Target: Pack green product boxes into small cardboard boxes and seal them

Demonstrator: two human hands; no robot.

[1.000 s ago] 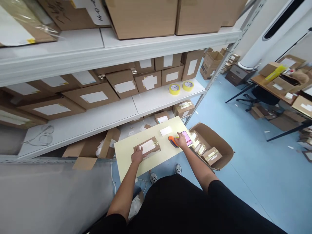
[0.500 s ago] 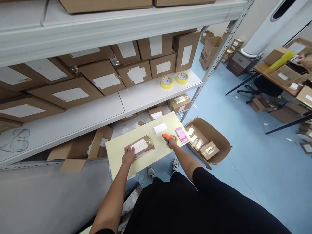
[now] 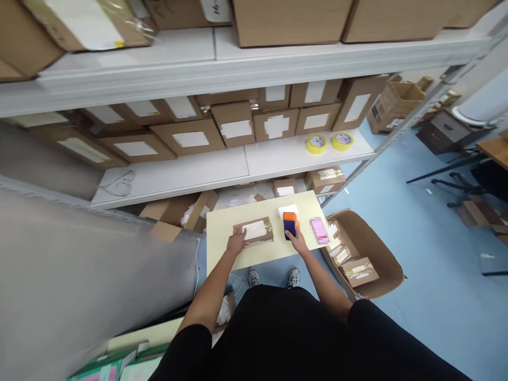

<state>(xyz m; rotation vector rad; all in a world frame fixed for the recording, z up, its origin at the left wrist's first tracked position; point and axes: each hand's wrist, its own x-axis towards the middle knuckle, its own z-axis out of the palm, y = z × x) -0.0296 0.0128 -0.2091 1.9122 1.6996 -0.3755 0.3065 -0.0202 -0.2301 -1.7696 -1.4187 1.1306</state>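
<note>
A small cardboard box (image 3: 260, 230) with a white label and clear tape at its right end lies flat on the pale yellow table (image 3: 222, 256). My left hand (image 3: 237, 241) grips its left end, fingers over the top and the thumb by the front edge. In my right hand (image 3: 297, 242) is an orange and dark blue tape dispenser (image 3: 290, 225), held upright over the table; a bit of yellow shows at its right side. Behind it lies a white card (image 3: 282, 210), partly covered. To the right, a pink blurred phone-like item (image 3: 319, 231) rests on the table.
Beside the table's right end stands a large open carton (image 3: 383, 264) holding several taped boxes. Two yellow tape rolls (image 3: 316, 143) sit on the shelf (image 3: 278, 163), in front of stacked labelled boxes (image 3: 237, 129). Another open carton (image 3: 174, 209) is below the shelf at left.
The view has shifted left. My right hand has moved the tape dispenser leftward, closer to the box and over the white card, and turned it upright. My left hand stays on the box.
</note>
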